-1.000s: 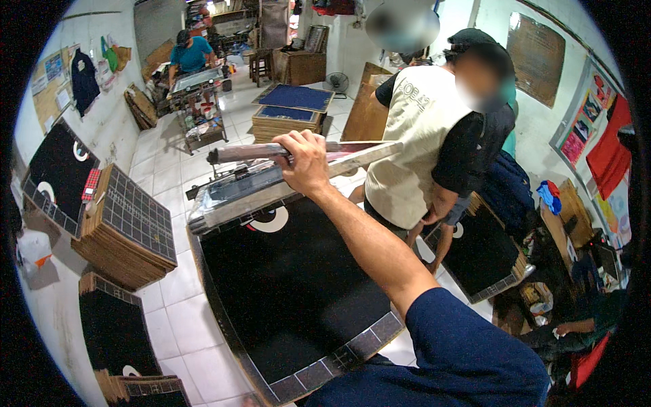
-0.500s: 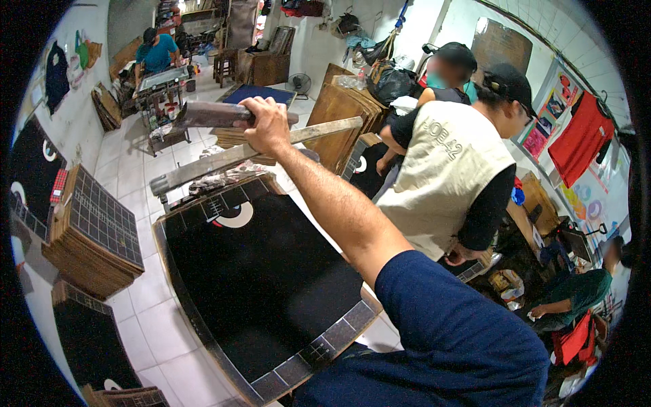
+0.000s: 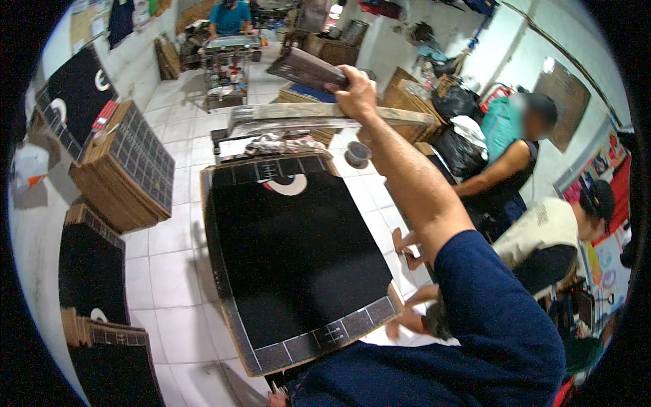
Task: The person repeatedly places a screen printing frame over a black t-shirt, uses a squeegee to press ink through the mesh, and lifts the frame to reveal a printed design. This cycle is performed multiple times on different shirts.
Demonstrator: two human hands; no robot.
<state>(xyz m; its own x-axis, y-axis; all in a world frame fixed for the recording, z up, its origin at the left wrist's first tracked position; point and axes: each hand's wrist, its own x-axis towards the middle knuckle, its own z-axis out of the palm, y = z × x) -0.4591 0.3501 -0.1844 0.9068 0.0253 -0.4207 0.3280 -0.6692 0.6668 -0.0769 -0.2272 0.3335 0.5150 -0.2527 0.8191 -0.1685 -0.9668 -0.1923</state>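
My right hand (image 3: 356, 95) reaches far forward and is closed round the end of a dark, broad squeegee (image 3: 308, 66). The squeegee points to the left, above a long wooden frame bar (image 3: 325, 114). Below my arm lies a black cloth piece (image 3: 291, 251) with a white curved print at its far edge, spread on a dark board (image 3: 305, 353) with white ruled lines. Only some fingers of my left hand (image 3: 277, 399) show at the lower edge, beside my navy shirt; what they do is hidden.
Crumpled cloth (image 3: 285, 144) and a small dark tub (image 3: 357, 154) lie beyond the board. At left stand stacked boards (image 3: 122, 166) and black cloth panels (image 3: 91, 271). Co-workers are close on the right, one in a beige vest (image 3: 539, 227); other hands (image 3: 413, 319) show near my arm.
The view has turned, so the board sits further right. My right hand still holds the squeegee. The person in the beige vest has bent lower and moved right; fingers of my left hand now show.
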